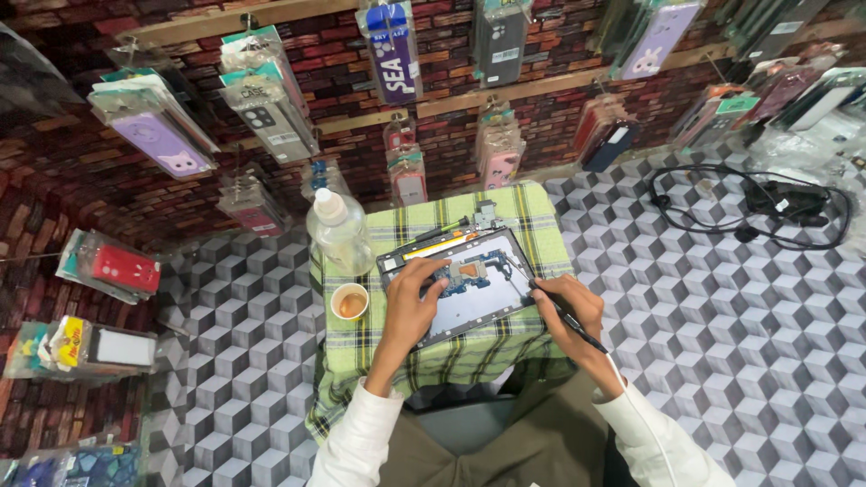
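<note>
Opened tablet (460,281), with its back removed and the circuit board and copper-coloured parts exposed, is laid slightly tilted on a small table covered by a green plaid cloth (469,356). It is placed near the middle of the cloth, just in front of the seated person, probably so that both forearms can reach it evenly.

The left hand (410,298) is rested on the near left part of the device, with the fingers pressed down onto the board area; this is judged to be a steadying hold, nothing being pinched. The right hand (570,311) is set at the right edge of the device, its fingers pinched together around a thin dark tool (568,317), held like a pen with its tip directed at the frame's edge.

Behind the device, a small grey removed part (485,215) and a dark slender tool (442,231) are left at the far side of the cloth. A clear plastic bottle (340,233) is stood upright at the far left corner, and a paper cup of brown drink (350,301) is seen just beside the left wrist, near the cloth's left edge, where it could be knocked.

Little free cloth is left around the device; most open room lies on the near side. A tangled black cable (749,203) is laid well apart on the patterned floor, and packaged phone cases (271,99) are hung along the brick-patterned wall.
</note>
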